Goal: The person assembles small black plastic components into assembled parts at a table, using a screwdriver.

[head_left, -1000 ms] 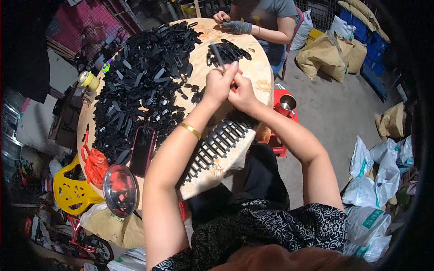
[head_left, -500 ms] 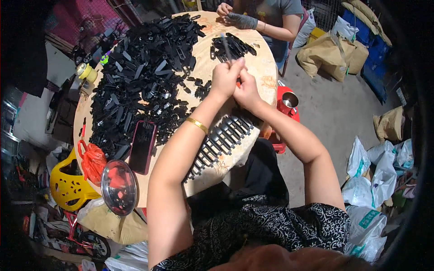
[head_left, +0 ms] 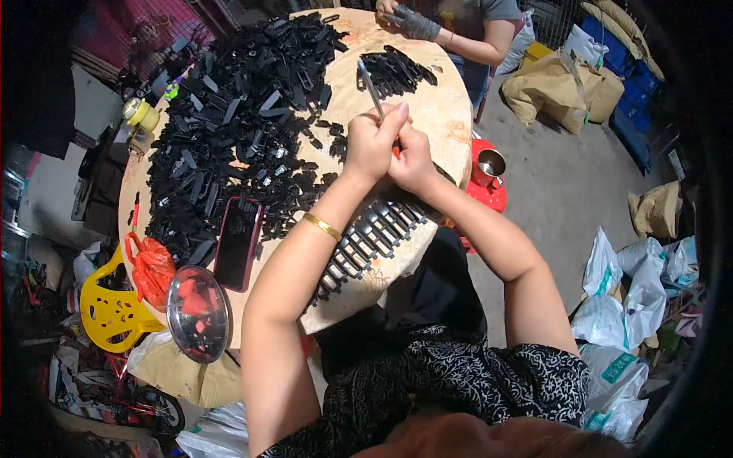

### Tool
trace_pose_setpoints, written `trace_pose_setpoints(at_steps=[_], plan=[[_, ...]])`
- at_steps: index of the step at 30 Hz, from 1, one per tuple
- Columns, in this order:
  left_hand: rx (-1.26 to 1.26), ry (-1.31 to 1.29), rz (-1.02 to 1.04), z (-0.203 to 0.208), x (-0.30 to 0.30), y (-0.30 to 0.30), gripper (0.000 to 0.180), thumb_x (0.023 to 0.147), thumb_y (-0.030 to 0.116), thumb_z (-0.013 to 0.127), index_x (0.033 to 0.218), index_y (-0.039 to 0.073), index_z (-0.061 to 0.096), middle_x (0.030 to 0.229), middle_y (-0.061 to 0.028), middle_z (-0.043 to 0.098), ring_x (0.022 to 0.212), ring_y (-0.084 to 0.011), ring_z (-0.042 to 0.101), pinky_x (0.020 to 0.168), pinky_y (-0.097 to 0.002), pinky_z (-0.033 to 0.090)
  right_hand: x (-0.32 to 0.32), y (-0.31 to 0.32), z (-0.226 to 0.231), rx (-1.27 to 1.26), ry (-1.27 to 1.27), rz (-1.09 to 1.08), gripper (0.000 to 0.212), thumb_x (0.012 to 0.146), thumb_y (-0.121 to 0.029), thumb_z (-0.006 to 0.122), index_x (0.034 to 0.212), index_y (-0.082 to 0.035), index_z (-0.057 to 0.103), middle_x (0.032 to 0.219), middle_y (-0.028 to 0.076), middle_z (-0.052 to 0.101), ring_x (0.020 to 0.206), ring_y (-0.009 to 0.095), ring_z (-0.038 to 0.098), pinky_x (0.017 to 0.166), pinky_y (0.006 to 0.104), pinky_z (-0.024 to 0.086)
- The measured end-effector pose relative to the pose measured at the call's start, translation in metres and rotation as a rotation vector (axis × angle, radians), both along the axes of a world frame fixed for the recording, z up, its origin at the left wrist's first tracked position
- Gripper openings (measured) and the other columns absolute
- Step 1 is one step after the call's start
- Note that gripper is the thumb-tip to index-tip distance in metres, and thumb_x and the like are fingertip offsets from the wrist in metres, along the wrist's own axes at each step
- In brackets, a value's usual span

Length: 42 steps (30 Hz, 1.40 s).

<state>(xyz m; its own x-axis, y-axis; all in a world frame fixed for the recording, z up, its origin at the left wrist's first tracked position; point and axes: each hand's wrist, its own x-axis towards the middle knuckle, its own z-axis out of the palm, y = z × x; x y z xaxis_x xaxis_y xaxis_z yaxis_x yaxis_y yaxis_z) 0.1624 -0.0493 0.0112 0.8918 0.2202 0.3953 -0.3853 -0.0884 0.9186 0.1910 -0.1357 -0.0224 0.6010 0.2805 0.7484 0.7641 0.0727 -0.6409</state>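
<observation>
Here's the rod [head_left: 369, 88], out over the middle-right of the table [head_left: 447, 107], rising from between two hands pressed together. It points far and leans left, its long axis slanting from the hands up toward the left edge of a small pile [head_left: 397, 70] of black parts. Whether the tip touches anything, I can't tell.

It's slim and straight, grey with a metallic shine, paler and bluish at the tip. A red bit [head_left: 396, 147] peeks out between the hands; whether it belongs to the rod is hidden.

The left hand [head_left: 372, 145] is folded closed around the rod, thumb uppermost. The right hand [head_left: 416, 162] curls in against it, but how far it closes, and on what, I can't tell.

Near the hands, a row [head_left: 374, 237] of slim, glossy black pieces lies side by side at the table's near edge. Left, a big heap [head_left: 221, 145] of black parts, flat, long and angular, some catching the light. Nearer on the left: a flat dark phone [head_left: 237, 244], a crinkled red plastic bag [head_left: 153, 267] and a round, shiny bowl [head_left: 183, 332] with red pieces in it.
</observation>
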Motion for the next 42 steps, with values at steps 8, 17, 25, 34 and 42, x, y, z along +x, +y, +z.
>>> trace_pose_setpoints(at_steps=[8, 17, 25, 34, 42], plan=[[0.096, 0.081, -0.074, 0.013, -0.001, 0.01, 0.032, 0.086, 0.027, 0.055, 0.07, 0.0, 0.062, 0.061, -0.0015, 0.056, 0.056, -0.007, 0.049, 0.052, -0.0232, 0.04, -0.011, 0.009, 0.006, 0.09, 0.018, 0.02, 0.018, 0.076, -0.007, 0.059, 0.09, 0.003, 0.054, 0.076, 0.015, 0.059, 0.066, 0.02, 0.06, 0.057, 0.0281, 0.047], [0.072, 0.054, -0.081, 0.005, 0.011, -0.005, 0.031, 0.083, 0.026, 0.057, 0.067, 0.0, 0.061, 0.057, -0.0021, 0.056, 0.053, -0.0086, 0.05, 0.05, -0.0266, 0.041, -0.009, 0.004, -0.005, 0.15, 0.152, -0.025, 0.028, 0.078, -0.011, 0.059, 0.102, 0.001, 0.05, 0.073, 0.013, 0.059, 0.066, 0.017, 0.059, 0.059, 0.028, 0.046], [0.137, 0.075, -0.003, 0.012, -0.015, 0.014, 0.034, 0.086, 0.029, 0.056, 0.068, 0.001, 0.062, 0.06, -0.0011, 0.056, 0.055, -0.0074, 0.049, 0.051, -0.0249, 0.041, -0.017, 0.015, 0.0, 0.075, 0.073, 0.024, 0.016, 0.076, -0.007, 0.058, 0.087, 0.003, 0.051, 0.075, 0.016, 0.058, 0.064, 0.019, 0.06, 0.056, 0.0296, 0.046], [-0.01, 0.032, -0.029, 0.002, -0.021, 0.023, 0.031, 0.087, 0.024, 0.054, 0.068, 0.0, 0.061, 0.062, -0.0013, 0.057, 0.057, -0.0072, 0.048, 0.053, -0.0237, 0.04, -0.029, 0.019, 0.015, 0.005, 0.057, 0.019, 0.019, 0.076, -0.006, 0.057, 0.091, 0.003, 0.051, 0.071, 0.016, 0.059, 0.062, 0.026, 0.062, 0.055, 0.0313, 0.047], [0.083, 0.024, 0.05, 0.006, -0.023, 0.021, 0.037, 0.086, 0.032, 0.057, 0.067, 0.001, 0.061, 0.056, -0.0002, 0.055, 0.051, -0.007, 0.048, 0.048, -0.0242, 0.039, -0.026, 0.02, 0.007, 0.036, 0.034, 0.078, 0.019, 0.075, -0.006, 0.057, 0.09, 0.004, 0.052, 0.077, 0.018, 0.059, 0.065, 0.026, 0.062, 0.057, 0.0315, 0.048]])
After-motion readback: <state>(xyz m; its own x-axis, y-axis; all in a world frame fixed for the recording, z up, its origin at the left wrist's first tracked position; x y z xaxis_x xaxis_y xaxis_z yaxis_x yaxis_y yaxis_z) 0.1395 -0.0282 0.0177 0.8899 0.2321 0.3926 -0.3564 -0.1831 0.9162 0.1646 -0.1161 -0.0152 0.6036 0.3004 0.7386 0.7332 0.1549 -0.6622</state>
